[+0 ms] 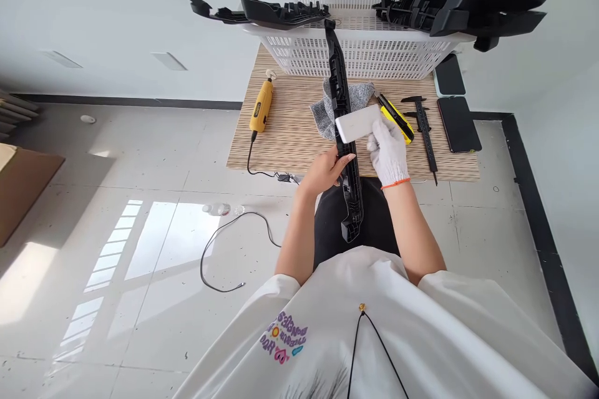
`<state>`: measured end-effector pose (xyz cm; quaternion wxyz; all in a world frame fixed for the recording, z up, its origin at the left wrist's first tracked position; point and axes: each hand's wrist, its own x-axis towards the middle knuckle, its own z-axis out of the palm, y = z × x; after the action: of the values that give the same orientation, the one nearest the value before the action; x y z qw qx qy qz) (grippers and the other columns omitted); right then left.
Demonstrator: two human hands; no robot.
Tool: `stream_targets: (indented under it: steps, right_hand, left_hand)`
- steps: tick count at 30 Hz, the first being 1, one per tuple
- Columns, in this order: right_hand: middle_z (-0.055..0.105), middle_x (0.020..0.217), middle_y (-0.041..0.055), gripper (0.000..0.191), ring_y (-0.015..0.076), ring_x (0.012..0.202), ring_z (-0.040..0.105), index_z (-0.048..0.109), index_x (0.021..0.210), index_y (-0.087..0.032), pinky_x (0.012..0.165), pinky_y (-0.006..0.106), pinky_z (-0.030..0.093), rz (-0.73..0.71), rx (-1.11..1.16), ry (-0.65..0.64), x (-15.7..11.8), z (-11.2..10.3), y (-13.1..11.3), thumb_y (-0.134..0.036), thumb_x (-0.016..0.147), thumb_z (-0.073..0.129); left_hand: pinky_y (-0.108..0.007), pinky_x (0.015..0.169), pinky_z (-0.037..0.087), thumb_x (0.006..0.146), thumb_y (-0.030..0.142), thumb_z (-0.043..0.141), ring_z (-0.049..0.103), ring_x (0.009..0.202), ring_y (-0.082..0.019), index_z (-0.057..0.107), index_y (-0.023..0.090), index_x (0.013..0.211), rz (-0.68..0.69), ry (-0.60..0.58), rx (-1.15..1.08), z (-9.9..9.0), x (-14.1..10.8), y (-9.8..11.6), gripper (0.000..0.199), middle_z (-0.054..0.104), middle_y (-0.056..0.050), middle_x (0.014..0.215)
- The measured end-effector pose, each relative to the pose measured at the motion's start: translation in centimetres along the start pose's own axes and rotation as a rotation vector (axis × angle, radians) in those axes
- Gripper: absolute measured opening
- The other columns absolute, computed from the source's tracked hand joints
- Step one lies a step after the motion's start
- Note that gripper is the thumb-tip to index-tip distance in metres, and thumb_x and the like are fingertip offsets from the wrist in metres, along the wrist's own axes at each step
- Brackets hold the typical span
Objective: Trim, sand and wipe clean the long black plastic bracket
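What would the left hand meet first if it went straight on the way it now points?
Carrying the black part along, the left hand would likely first meet the white block held in the right hand; depth is unclear, so it might pass beneath.

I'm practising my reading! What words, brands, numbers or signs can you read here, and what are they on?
None reads surely.
Shirt print: purple letters, too unclear to quote.
Yellow tool: label too small.
Caliper: any numbers too small.
White block: no words I can make out.
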<state>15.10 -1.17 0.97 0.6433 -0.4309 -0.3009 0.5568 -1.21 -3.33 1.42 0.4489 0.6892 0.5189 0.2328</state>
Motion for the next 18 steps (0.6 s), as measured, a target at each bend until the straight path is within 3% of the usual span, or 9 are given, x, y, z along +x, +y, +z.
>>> stream_targets:
  steps: [5, 8, 18]
  right_hand:
    - [0.055, 0.061, -0.0068, 0.031, 0.0039, 0.049, 0.045, 0.062, 0.093, -0.019, 0.042, 0.017, 0.034, 0.056, -0.057, -0.073, -0.18, -0.24, -0.30, -0.042, 0.079, 0.078]
    - [0.049, 0.057, -0.0077, 0.026, 0.0032, 0.046, 0.038, 0.061, 0.086, -0.020, 0.042, 0.017, 0.031, 0.025, -0.022, -0.055, -0.03, -0.59, -0.13, -0.041, 0.083, 0.075]
    - [0.046, 0.056, -0.0078, 0.024, 0.0039, 0.045, 0.039, 0.059, 0.085, -0.020, 0.041, 0.017, 0.028, 0.028, -0.016, -0.072, -0.48, -0.34, 0.00, -0.041, 0.086, 0.072]
  left_hand:
    - [-0.025, 0.046, 0.044, 0.096, 0.059, 0.048, 0.059, 0.044, -0.014, 0.052, 0.020, 0.086, -0.029, 0.005, 0.022, -0.02, -0.05, 0.05, 0.040, 0.056, 0.003, 0.057]
    - [-0.025, 0.047, 0.046, 0.096, 0.059, 0.047, 0.062, 0.049, -0.015, 0.054, 0.021, 0.098, -0.008, -0.004, 0.001, 0.00, -0.07, -0.03, 0.039, 0.059, 0.003, 0.062]
    - [-0.025, 0.045, 0.043, 0.095, 0.060, 0.048, 0.059, 0.044, -0.014, 0.050, 0.021, 0.087, -0.007, 0.013, 0.004, 0.08, -0.01, -0.13, 0.040, 0.055, 0.003, 0.060]
